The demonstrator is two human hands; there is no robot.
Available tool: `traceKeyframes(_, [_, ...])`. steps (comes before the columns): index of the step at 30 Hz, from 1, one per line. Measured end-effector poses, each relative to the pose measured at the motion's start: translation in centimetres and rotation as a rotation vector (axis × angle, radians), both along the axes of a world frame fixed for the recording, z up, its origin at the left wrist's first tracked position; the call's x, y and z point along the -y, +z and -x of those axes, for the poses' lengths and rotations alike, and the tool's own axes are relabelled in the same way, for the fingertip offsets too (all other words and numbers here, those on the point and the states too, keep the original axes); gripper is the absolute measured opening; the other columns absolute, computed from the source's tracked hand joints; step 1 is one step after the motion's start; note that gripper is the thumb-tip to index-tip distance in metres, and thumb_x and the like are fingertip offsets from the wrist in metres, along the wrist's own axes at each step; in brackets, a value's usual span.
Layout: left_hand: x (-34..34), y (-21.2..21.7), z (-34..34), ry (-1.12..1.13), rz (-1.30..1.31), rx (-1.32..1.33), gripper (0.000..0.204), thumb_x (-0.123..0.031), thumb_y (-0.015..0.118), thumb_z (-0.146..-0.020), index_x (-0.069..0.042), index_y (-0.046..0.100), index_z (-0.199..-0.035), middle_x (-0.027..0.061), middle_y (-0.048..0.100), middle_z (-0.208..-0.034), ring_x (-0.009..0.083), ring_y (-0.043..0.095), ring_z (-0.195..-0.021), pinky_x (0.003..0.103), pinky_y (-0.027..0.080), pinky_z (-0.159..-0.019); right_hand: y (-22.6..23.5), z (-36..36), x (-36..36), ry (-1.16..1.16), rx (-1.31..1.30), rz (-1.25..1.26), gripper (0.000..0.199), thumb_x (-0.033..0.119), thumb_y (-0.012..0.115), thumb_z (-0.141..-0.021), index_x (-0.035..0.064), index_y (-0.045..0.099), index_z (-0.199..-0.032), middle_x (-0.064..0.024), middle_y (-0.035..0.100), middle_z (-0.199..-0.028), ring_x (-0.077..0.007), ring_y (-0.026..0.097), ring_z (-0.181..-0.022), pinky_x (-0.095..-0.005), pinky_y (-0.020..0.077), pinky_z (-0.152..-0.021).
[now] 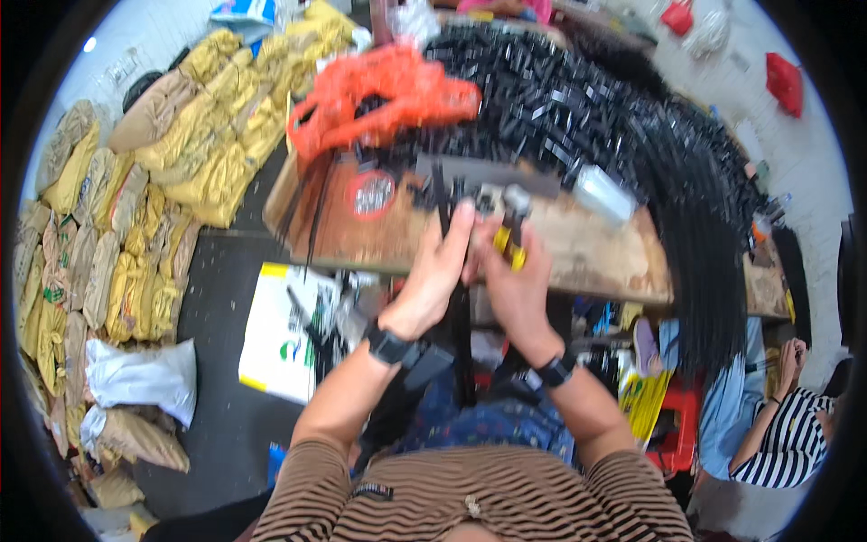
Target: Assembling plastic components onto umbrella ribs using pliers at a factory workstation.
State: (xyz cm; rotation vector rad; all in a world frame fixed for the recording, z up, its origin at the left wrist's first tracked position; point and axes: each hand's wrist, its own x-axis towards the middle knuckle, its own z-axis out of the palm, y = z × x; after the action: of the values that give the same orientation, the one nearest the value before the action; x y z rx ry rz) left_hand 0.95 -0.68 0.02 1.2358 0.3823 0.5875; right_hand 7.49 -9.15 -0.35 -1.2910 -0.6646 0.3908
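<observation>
My left hand is closed on a long, thin black strip, whose lower part hangs down toward my lap. Its thumb points up at the front of the wooden bench. Close beside it, my right hand grips a small hammer-like tool with a silver head and a yellow-and-black handle. The fingertips of both hands nearly meet, and blur hides what lies between them. Small dark pieces and a flat grey metal bar lie just beyond my hands.
A large heap of small black pieces covers the back of the bench, with an orange-red bag at its left. Long black strips hang over the right edge. Yellow sacks are piled left. Another person in stripes sits at right.
</observation>
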Motion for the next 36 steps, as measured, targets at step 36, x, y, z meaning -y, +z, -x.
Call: traceKeyframes(36, [0.1, -0.9, -1.9, -0.258, 0.119, -0.030, 0.056, -0.059, 0.043, -0.093, -0.004, 0.053, -0.086, 0.0013, 0.048, -0.060, 0.0069, 0.038, -0.045, 0.022, 0.030, -0.043, 5.2, -6.6, 6.5, 0.773, 0.167, 0.778, 0.029, 0.029, 0.045, -0.100, 0.0003, 0.052, -0.103, -0.0021, 0.054, -0.069, -0.0091, 0.055, -0.055, -0.0239, 0.0459, -0.049])
